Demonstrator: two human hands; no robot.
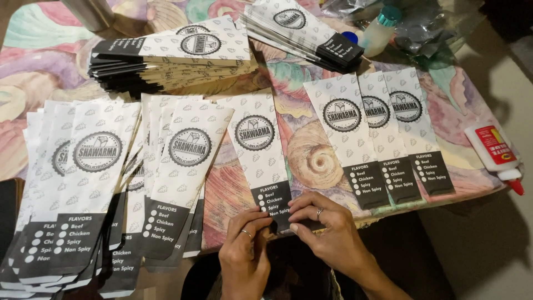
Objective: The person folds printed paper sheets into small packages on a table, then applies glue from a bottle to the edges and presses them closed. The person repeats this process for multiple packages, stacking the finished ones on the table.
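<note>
Both hands (288, 233) pinch a paper sleeve (260, 150); glue bottle (494, 150) well right

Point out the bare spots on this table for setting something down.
Bare patterned tablecloth shows between the sleeve under both hands and the row of three sleeves. Another patch lies at the far left, beside the stacked sleeves. The near left fan of sleeves is crowded.

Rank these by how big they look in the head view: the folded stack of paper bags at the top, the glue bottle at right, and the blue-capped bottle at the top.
1. Stack of paper bags, clearly largest.
2. Glue bottle and blue-capped bottle: look alike; the second is partly hidden and farther away, so unranked.
</note>
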